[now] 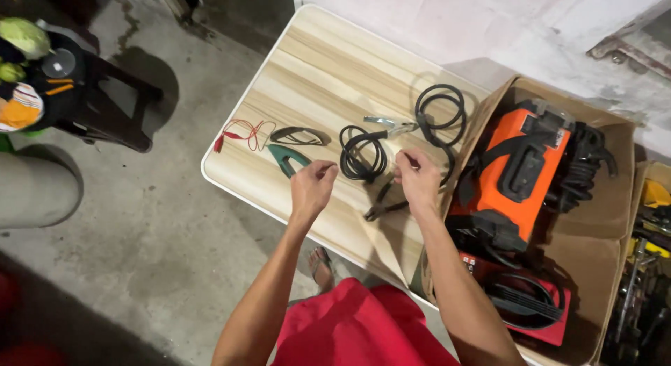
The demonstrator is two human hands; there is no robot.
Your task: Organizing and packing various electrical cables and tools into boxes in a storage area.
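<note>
Pinching with thumb and forefinger, the left hand [312, 186] and the right hand [416, 177] hover at the centre of the frame; the fingertips of each are drawn together, but whether anything thin lies between them is too small to tell. Between the hands lies a coiled black cable [362, 155] on the wooden table [314, 65], with pliers [381, 203] just below the right hand and a green-handled tool [286, 158] beside the left.

A loop could snag a finger and drag the coil, and the pliers sit near the table's lower edge, so a nudge might tip them off, as I judge it.

At right, an open brown cardboard box [615, 219] holds an orange welding machine [521, 174]. Below it sits a red case [524, 303] with a small pale label at its upper left corner. Red thin wires [244, 134] lie at the table's left.
</note>
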